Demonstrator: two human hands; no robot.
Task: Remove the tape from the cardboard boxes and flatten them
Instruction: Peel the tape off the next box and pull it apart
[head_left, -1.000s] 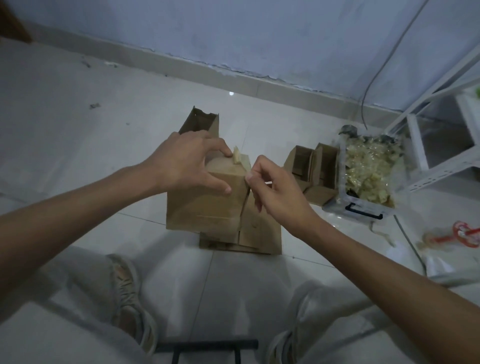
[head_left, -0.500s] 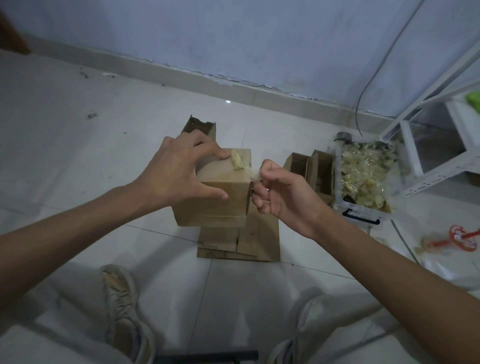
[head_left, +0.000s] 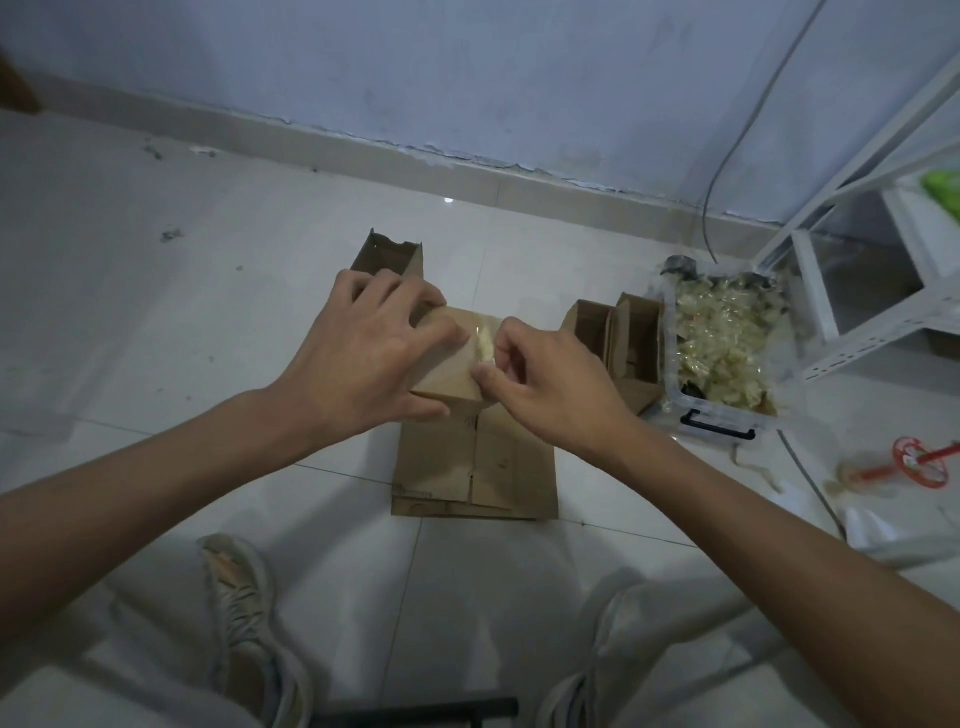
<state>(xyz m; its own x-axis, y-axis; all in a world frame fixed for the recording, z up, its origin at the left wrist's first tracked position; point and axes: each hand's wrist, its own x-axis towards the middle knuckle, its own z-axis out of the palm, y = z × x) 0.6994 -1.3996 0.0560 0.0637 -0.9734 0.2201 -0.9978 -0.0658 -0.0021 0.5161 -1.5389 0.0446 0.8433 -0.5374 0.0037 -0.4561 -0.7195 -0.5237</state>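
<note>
A brown cardboard box is held above the floor, its top face toward me. My left hand grips it from the left, fingers over the top and thumb on the near side. At the box's right edge a crumpled strip of clear tape sticks up, and my right hand pinches it between thumb and fingers. Under the box a stack of flattened boxes lies on the tiled floor. Another open box stands just beyond my left hand.
Two open boxes stand to the right, beside a clear plastic bin full of wadded tape. A white metal shelf frame and a red-and-white tool are further right. My shoes flank the near floor.
The box tipped down and toward me under my left hand. My right hand came back to the box's right edge and closed on the tape wad there.
</note>
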